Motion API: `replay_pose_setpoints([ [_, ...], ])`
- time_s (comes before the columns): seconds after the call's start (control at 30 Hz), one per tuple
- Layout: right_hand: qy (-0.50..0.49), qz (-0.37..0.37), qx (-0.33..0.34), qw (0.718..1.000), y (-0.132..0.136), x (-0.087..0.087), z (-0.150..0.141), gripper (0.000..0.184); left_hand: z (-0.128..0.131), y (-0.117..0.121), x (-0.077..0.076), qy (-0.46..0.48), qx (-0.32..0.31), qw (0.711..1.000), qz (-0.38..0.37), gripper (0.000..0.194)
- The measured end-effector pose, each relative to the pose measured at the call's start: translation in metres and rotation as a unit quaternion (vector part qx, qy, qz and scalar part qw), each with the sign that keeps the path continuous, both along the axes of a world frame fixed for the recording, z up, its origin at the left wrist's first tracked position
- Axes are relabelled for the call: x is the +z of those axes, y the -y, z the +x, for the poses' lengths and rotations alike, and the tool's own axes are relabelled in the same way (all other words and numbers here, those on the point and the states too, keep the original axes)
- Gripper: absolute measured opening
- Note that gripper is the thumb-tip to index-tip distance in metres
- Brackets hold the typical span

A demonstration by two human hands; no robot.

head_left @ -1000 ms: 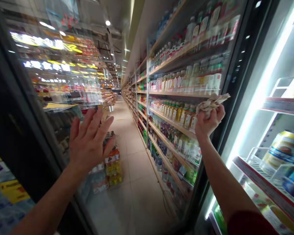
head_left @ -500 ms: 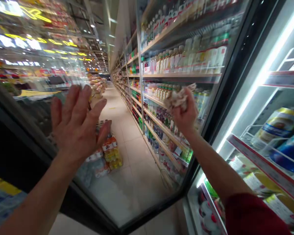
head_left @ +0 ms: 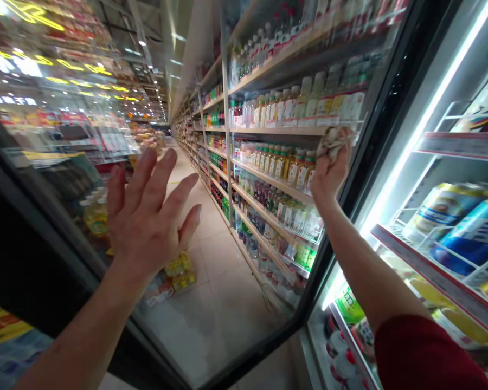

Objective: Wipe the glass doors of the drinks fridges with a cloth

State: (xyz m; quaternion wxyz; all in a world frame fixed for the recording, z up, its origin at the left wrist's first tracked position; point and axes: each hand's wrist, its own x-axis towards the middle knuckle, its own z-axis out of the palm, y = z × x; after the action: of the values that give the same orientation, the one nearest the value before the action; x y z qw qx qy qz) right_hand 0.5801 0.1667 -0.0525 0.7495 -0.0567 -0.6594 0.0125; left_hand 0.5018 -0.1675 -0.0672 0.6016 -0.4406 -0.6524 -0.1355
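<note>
Currently: right hand [head_left: 332, 170] closed on cloth [head_left: 332, 142] | left hand [head_left: 150, 216] open

Lit brightly at right by a white light strip [head_left: 439, 108], burnt out along its length. Glares at upper left with yellow neon signs [head_left: 36, 16], smeared. Takes further light from small ceiling lamps [head_left: 142, 43]. Drops to near black on the door frame [head_left: 32, 238]. Blurs at the cloth [head_left: 332, 142] and upper-shelf bottles [head_left: 341, 24]. Stretches toward the edges.
</note>
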Motion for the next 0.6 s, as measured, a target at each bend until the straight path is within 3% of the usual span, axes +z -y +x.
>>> replay_pose_setpoints([
  [0.1, 0.065, 0.061, 0.018, 0.996, 0.093, -0.043, -0.012, 0.050, -0.004, 0.001, 0.004, 0.000, -0.013, 1.000, 0.012, 0.067],
  [0.17, 0.162, 0.141, 0.037, 0.976, 0.129, -0.072, -0.014, 0.048, -0.007, 0.002, 0.005, -0.004, -0.023, 1.000, 0.015, 0.066],
  [0.23, 0.203, 0.216, 0.058, 0.953, 0.125, -0.091, -0.007, 0.044, -0.006, 0.004, -0.002, 0.000, -0.028, 0.999, 0.017, 0.066],
  [0.27, 0.188, 0.211, 0.051, 0.958, 0.109, -0.094, -0.003, 0.042, -0.004, 0.005, -0.010, 0.008, -0.026, 1.000, 0.016, 0.067],
  [0.3, 0.151, 0.171, 0.035, 0.973, 0.088, -0.094, 0.001, 0.040, 0.000, 0.006, -0.020, 0.020, -0.020, 1.000, 0.013, 0.069],
  [0.37, 0.038, 0.018, -0.001, 0.999, 0.047, -0.086, 0.005, 0.041, 0.009, 0.008, -0.048, 0.053, 0.000, 0.999, 0.002, 0.071],
  [0.43, -0.050, -0.101, 0.002, 0.994, 0.031, -0.084, 0.002, 0.044, 0.016, 0.008, -0.078, 0.071, 0.024, 0.997, -0.002, 0.072],
  [0.5, -0.057, -0.102, 0.039, 0.992, 0.051, -0.097, -0.003, 0.046, 0.019, 0.007, -0.099, 0.065, 0.044, 0.997, 0.010, 0.072],
  [0.6, 0.058, 0.083, 0.092, 0.991, 0.102, -0.134, -0.005, 0.044, 0.016, 0.006, -0.107, 0.031, 0.060, 0.998, 0.014, 0.073],
])
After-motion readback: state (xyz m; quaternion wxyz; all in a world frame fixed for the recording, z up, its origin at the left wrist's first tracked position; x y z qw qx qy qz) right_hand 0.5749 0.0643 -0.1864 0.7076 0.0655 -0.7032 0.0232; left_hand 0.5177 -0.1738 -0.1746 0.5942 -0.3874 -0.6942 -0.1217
